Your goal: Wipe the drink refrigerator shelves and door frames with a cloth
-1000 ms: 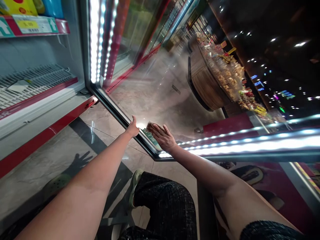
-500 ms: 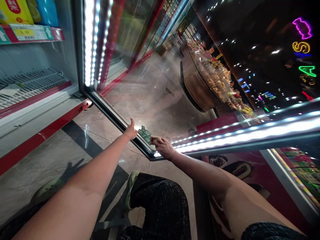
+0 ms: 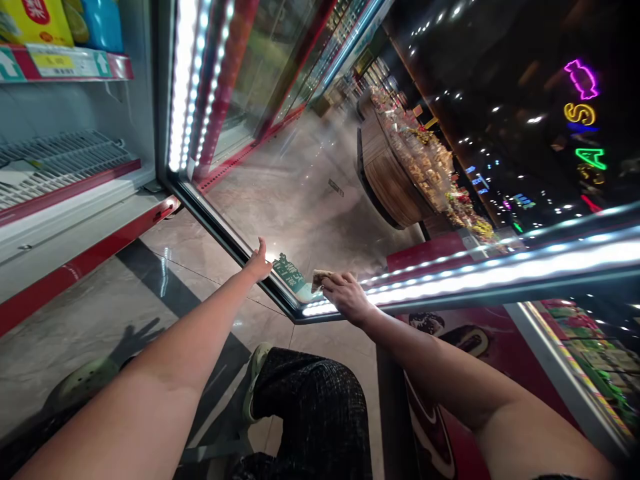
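Observation:
An open glass fridge door [image 3: 310, 173] stands in front of me, its dark frame lit by LED strips. My left hand [image 3: 259, 261] grips the door's bottom frame edge, thumb up. My right hand [image 3: 345, 295] presses a small beige cloth [image 3: 320, 276] against the glass near the lower corner, beside a green sticker [image 3: 290, 272]. Its fingers are curled round the cloth.
The open fridge at the left has a white wire shelf [image 3: 60, 160] and a red-edged base [image 3: 80, 257]. Yellow and blue packs [image 3: 55, 20] sit on an upper shelf. A freezer with ice-cream graphics [image 3: 465, 347] is at my right. My knee [image 3: 310, 413] and green shoe [image 3: 253, 380] are below.
My right hand slid right and down along the glass with the cloth, its fingers going from flat to curled. The left hand stayed on the frame.

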Demonstrator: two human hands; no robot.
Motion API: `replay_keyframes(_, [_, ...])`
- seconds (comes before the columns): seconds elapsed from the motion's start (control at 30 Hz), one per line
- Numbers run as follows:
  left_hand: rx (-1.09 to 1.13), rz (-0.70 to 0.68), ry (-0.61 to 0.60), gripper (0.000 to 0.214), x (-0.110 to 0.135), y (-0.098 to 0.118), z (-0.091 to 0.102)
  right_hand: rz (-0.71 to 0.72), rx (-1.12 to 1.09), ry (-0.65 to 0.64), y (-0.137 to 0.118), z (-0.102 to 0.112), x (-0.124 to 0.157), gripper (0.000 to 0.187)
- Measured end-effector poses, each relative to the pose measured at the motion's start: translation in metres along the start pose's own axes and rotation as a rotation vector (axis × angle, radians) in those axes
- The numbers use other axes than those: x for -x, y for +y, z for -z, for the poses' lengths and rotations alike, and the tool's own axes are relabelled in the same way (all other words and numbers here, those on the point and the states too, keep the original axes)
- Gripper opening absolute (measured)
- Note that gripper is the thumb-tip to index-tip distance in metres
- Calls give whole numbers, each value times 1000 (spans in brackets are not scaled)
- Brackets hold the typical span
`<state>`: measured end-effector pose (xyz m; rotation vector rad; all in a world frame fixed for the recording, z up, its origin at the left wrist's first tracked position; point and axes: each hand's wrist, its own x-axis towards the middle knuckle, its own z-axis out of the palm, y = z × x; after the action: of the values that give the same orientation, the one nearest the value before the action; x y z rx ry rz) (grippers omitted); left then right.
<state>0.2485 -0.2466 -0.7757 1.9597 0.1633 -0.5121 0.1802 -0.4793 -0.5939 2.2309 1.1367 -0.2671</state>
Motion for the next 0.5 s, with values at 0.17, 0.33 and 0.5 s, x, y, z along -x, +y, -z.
replay_keyframes(0.17, [3, 2, 15, 99, 2, 1, -1, -10, 18, 90, -5, -11, 9, 19])
replay_keyframes(0.33, [8, -9, 27, 99, 1, 1, -3, -84, 34, 206, 1, 2, 19, 20])
replay_keyframes(0.5, [14, 11, 17, 101, 0, 2, -4, -132, 66, 238, -5, 1, 15, 22])
